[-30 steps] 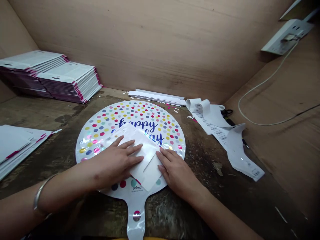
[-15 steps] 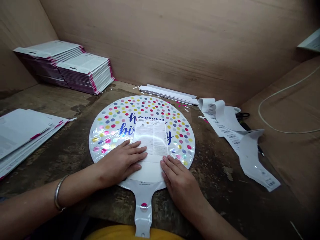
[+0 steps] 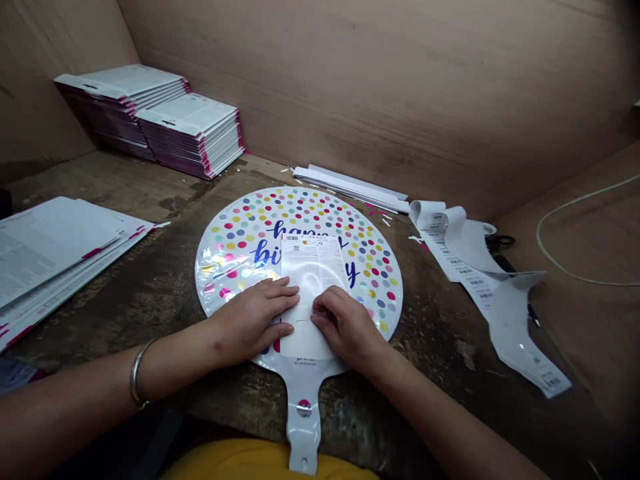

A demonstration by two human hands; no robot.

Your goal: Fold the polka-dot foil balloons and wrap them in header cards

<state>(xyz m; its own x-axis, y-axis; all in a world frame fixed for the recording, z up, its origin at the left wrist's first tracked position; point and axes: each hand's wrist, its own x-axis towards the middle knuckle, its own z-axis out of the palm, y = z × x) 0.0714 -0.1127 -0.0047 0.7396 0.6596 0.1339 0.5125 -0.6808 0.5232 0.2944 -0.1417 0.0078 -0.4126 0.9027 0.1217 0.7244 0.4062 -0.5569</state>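
Wooden boards [image 3: 375, 87] close this spot in at the back, and the worktop [image 3: 430, 327] is dark, scuffed wood with little paper scraps on it. A flat white round foil balloon [image 3: 300, 217] lies in the middle, covered in coloured dots with blue script on it, its neck pointing towards the person and ending over some yellow cloth [image 3: 240, 460]. On top of it is a white printed card [image 3: 310, 277], barcode at the far end, hiding part of the lettering. The left hand [image 3: 255, 313], metal bangle [image 3: 135, 377] on that wrist, lies flat with the fingers loosely spread, tips on the card's left side, not gripping anything. The right hand [image 3: 350, 327] is over the card's lower right, fingers curled and thumb tucked in close to them; can't tell if there's anything pinched in there. Back left there's a big stack of pink-edged cards [image 3: 200, 127], near left a looser pile of printed cards [image 3: 55, 247]. White strips [image 3: 350, 183] lie along the back board, and off to the right a curling label strip [image 3: 480, 287] sprawls on the wood
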